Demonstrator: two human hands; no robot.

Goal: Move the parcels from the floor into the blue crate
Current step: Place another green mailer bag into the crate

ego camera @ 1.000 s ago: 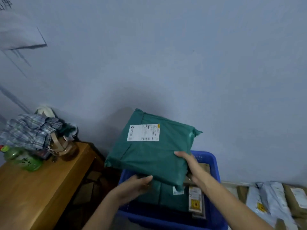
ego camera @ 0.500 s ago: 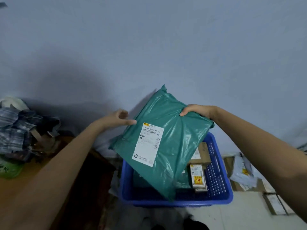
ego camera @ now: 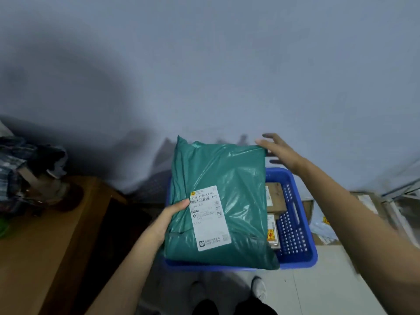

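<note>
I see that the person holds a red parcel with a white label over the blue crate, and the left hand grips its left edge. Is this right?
Not quite: the parcel is green, not red, as the head view shows. The rest holds: it carries a white label, it is over the blue crate, and the left hand grips its left edge.

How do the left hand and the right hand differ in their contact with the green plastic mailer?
The left hand grips the green plastic mailer at its left edge, thumb on top near the white label; the right hand is open, fingers spread at the far right corner. The left sits near, the right far. Both are bare.
</note>
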